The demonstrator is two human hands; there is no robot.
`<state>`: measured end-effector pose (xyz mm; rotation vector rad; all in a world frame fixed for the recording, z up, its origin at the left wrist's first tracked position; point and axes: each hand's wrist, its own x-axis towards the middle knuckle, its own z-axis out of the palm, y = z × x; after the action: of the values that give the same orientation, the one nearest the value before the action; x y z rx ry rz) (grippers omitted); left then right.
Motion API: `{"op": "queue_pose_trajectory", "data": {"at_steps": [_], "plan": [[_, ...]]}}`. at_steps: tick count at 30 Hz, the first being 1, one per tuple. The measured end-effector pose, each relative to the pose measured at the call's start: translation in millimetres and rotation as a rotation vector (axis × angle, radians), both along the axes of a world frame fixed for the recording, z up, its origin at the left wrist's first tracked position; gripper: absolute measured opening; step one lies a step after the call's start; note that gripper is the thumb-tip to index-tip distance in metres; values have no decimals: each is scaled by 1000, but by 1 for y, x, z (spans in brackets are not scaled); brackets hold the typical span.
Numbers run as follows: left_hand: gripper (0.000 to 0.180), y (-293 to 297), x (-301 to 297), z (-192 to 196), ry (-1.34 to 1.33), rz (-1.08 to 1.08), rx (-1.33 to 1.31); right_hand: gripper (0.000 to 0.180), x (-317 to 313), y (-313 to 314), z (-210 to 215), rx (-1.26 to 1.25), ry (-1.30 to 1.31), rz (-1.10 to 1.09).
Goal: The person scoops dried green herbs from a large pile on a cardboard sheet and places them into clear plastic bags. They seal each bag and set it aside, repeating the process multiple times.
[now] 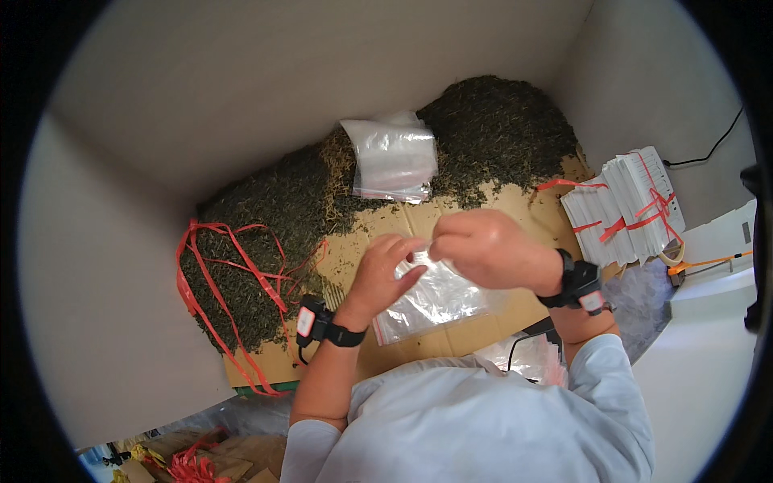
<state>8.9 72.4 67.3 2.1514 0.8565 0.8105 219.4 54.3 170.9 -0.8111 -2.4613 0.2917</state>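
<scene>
My left hand is over the cardboard with its thumb and curved fingers apart, and nothing shows between them. Close by, my right hand is closed in a pinch, its fingertips near those of the left. What the pinch holds, if anything, is too small or hidden to make out. Beneath both hands a clear plastic bag lies flat and shiny, with a red strip along its left edge. Farther off, a stack of clear plastic bags rests against the heap of dark, dry leaf-like bits.
Red plastic ribbon lies tangled over the heap's left part. At right stand bundles of white paper pieces tied with red ribbon. More clear bags lie by my body. Pale walls enclose the cardboard sheet.
</scene>
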Motion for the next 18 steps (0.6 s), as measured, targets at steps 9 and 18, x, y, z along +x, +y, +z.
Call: {"op": "queue_pose_trajectory", "data": {"at_steps": [9,18], "plan": [[47,-4,-50,-54,-357,75,-901,20,47,0,-48,-676,417,-207],[30,-21,1,-47,-9,-233,-240,23,11,-12,-54,-457,312,43]]}}
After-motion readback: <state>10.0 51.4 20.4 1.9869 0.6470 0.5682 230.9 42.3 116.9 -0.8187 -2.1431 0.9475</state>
